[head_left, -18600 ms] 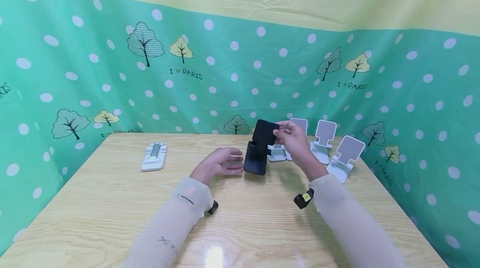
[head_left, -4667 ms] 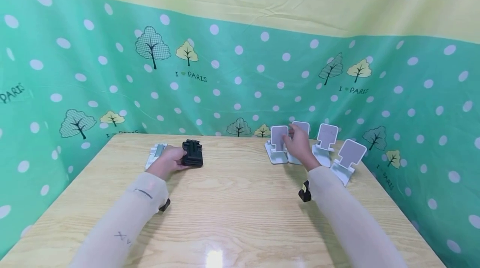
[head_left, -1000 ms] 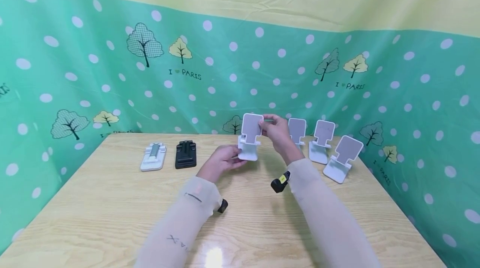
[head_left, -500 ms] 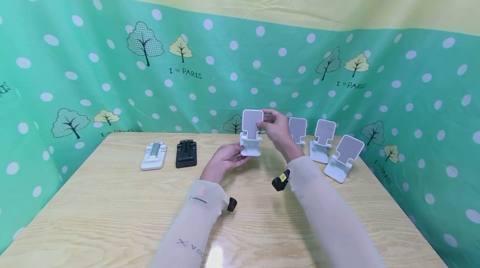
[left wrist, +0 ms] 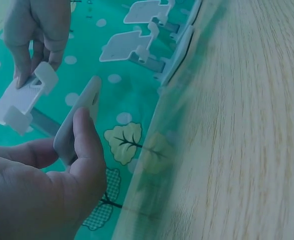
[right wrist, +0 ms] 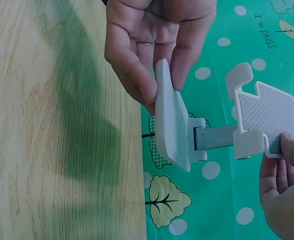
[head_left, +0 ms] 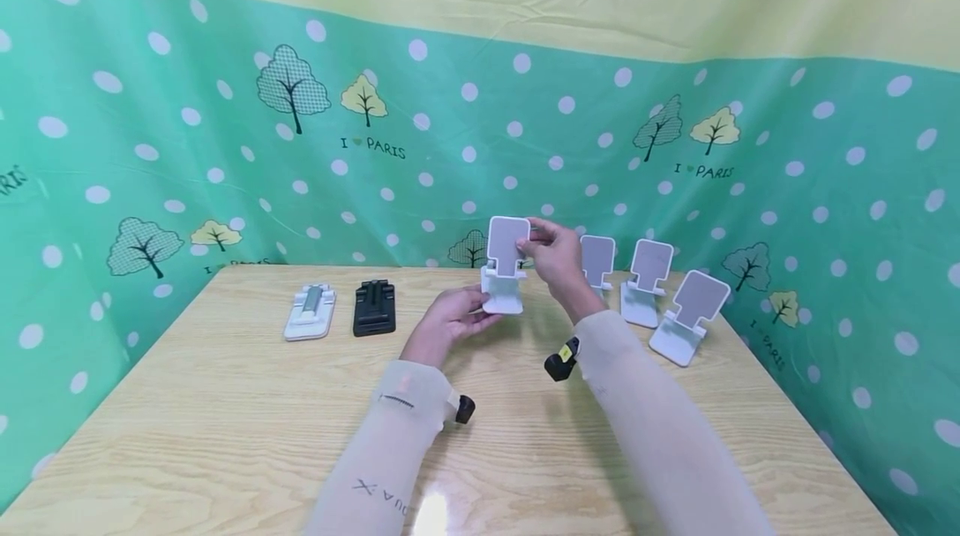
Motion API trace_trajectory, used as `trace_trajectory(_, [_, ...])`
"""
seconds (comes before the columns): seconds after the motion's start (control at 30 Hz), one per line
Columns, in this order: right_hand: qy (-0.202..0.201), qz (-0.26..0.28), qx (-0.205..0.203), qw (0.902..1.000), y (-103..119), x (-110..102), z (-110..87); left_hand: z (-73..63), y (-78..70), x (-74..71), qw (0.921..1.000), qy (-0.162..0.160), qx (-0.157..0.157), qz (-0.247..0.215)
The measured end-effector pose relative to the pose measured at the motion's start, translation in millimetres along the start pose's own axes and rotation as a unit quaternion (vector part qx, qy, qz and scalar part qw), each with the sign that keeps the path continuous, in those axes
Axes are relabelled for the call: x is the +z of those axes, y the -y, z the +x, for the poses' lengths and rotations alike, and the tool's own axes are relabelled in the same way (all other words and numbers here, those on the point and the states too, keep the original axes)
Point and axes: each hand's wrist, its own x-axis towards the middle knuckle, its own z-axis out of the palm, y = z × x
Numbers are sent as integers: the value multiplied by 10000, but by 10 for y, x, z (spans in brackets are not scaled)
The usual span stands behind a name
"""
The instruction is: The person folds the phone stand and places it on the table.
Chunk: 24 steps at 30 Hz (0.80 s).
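Observation:
A white phone stand (head_left: 507,246) with a grey pad is unfolded and held up off the table between both hands. My left hand (head_left: 452,319) pinches its base between thumb and fingers. My right hand (head_left: 557,259) pinches the side edge of the upper plate. In the right wrist view, the hinged arm (right wrist: 219,137) between the base (right wrist: 171,120) and the plate is extended. At the table's left lie a folded white phone stand (head_left: 310,313) and, beside it, a folded black phone stand (head_left: 374,308).
Three more unfolded white phone stands, the nearest to my right hand (head_left: 597,257), then the middle one (head_left: 651,263) and the outer one (head_left: 699,299), stand at the back right. A patterned green curtain (head_left: 450,144) hangs behind the wooden table (head_left: 262,419).
Earlier, my right hand held the black stand unfolded; it now lies folded at the left. The white stand has left the right-hand row and risen slightly in both hands over the last second.

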Motion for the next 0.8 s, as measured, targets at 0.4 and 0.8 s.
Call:
trace_trajectory(0.4, [-219,-142,-154,9995,-40,-5,14,-18,0,15,10000,13,-46,75])
trace_trajectory(0.8, [-449,-654,-897,9928,-84,12,32,-44,-5,19,9999,5,-128,58])
